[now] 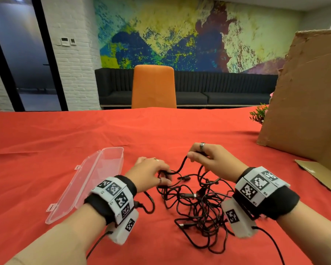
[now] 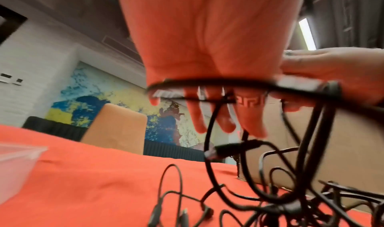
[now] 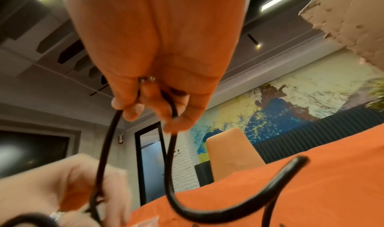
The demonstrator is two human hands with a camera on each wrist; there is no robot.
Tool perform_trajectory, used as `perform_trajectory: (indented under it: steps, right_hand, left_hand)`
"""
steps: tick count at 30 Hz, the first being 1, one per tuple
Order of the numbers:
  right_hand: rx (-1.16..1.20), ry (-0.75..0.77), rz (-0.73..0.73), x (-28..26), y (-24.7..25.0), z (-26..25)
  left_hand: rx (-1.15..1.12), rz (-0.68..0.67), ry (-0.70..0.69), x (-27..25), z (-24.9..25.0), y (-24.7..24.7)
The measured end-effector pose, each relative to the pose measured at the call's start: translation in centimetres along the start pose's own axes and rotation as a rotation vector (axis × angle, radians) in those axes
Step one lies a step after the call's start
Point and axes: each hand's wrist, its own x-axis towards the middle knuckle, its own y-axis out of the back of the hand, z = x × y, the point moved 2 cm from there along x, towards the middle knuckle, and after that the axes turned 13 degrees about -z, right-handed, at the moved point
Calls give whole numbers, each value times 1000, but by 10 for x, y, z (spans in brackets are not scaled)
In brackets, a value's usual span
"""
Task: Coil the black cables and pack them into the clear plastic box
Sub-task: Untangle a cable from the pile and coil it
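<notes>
Fingers (image 3: 133,110) of the right hand (image 1: 213,159) pinch a strand of the black cables (image 1: 197,209); left hand (image 1: 151,174) grips another. The tangle lies centre-frame, clear plastic box (image 1: 88,180) open at left. Only the right wrist view shows the strand's loop. Red tablecloth (image 1: 161,127); mural (image 1: 180,31) behind.

You have a table under a red cloth (image 1: 180,127), creased in long folds. On it, to your left, lies a clear plastic box (image 1: 96,176) with its lid swung open flat. Just right of it a tangle of black cables (image 1: 197,211) sprawls on the cloth. At the far right a brown cardboard sheet (image 1: 306,96) stands on the table, a small green plant (image 1: 259,113) beside it.
</notes>
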Motion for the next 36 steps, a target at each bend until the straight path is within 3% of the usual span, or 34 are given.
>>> perform_trajectory:
  steps: [10, 15, 18, 23, 26, 28, 30, 32, 36]
  right_hand:
    - [47, -150, 662, -15, 39, 31]
    - [37, -264, 899, -29, 71, 50]
    - [8, -257, 975, -39, 87, 61]
    - [24, -98, 973, -35, 104, 45]
    - [129, 32, 906, -23, 105, 23]
    - [209, 118, 823, -13, 94, 4]
    - [273, 167, 695, -4, 75, -15]
    - [247, 192, 532, 0, 53, -31]
    - [147, 203, 324, -4, 26, -40]
  left_hand:
    - [-804, 394, 72, -19, -30, -11]
    - [-1055, 488, 84, -31, -40, -15]
    - [-1001, 482, 82, -38, -46, -14]
    - [-534, 134, 98, -31, -30, -12]
    - [-338, 122, 44, -19, -1, 9]
    - [-562, 182, 14, -9, 19, 25]
    - [-1016, 125, 3, 2, 42, 41]
    - [-1309, 55, -36, 8, 60, 56]
    - [-1509, 221, -104, 4, 59, 78]
